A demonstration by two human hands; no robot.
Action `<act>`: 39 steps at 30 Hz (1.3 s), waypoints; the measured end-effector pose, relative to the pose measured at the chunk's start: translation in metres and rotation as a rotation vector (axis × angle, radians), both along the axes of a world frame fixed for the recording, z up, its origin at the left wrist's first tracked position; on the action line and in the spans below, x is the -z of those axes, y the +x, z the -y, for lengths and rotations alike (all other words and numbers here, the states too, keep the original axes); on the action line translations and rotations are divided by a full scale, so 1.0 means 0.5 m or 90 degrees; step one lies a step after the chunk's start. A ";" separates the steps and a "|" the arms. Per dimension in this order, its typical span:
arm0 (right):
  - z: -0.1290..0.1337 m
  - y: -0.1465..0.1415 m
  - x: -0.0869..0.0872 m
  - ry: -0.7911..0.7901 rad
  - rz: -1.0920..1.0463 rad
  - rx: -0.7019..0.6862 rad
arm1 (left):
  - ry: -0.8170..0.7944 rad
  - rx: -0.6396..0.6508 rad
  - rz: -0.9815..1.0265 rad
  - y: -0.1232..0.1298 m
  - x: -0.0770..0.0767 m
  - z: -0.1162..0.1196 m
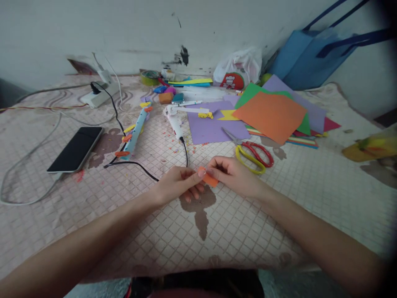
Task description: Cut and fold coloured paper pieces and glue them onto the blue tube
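Observation:
A small piece of orange paper (212,180) is pinched between my two hands, low over the patterned tablecloth. My left hand (183,182) grips its left end with thumb and forefinger, the other fingers curled below. On the paper's upper right side, my right hand (231,174) has its thumb and fingers closed. Just beyond the right hand lie scissors (252,155) with one red and one yellow handle. Past my hands a white glue gun (175,124) rests on the cloth. Left of it is a light blue paper strip (136,134) with orange and yellow paper pieces along its edges.
Purple paper (204,128) and a stack topped by an orange sheet (269,114) lie at the back right. A phone (76,149) on a cable is at left, near a power strip (101,93). A black cord (139,163) crosses the cloth. A blue bag (297,58) stands behind.

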State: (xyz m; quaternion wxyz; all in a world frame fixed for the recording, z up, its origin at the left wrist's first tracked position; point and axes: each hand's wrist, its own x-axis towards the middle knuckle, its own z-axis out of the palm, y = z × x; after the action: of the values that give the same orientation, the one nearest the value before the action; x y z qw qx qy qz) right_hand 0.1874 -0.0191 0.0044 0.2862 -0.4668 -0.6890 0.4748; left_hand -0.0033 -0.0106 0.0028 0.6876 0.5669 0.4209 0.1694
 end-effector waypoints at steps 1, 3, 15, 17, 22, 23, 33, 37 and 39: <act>0.001 -0.001 0.001 -0.006 -0.010 0.003 | 0.003 -0.001 0.002 0.000 0.000 0.001; 0.002 -0.003 0.002 -0.014 -0.026 0.011 | 0.019 -0.002 0.002 0.001 0.001 0.004; 0.014 -0.016 -0.002 -0.025 -0.098 0.065 | 0.000 0.000 0.031 0.011 0.002 0.010; 0.016 -0.019 -0.001 -0.028 -0.106 0.066 | 0.015 0.000 0.018 0.012 0.005 0.012; 0.016 -0.024 0.009 -0.022 -0.119 0.084 | 0.053 -0.009 0.019 0.008 0.006 0.011; 0.016 -0.025 0.011 -0.024 -0.125 0.087 | 0.047 -0.004 0.023 0.008 0.006 0.010; 0.020 -0.028 0.020 -0.009 -0.141 0.117 | 0.110 -0.018 -0.017 0.015 0.014 0.019; 0.020 -0.027 0.022 -0.003 -0.145 0.117 | 0.102 0.002 -0.004 0.009 0.012 0.016; 0.020 -0.026 0.023 0.001 -0.144 0.117 | 0.118 -0.018 -0.009 0.006 0.007 0.013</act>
State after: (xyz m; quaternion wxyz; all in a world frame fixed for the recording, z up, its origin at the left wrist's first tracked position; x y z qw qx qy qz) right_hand 0.1746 -0.0291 -0.0070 0.4044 -0.4711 -0.6070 0.4960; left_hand -0.0006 -0.0169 -0.0010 0.6266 0.6235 0.4160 0.2134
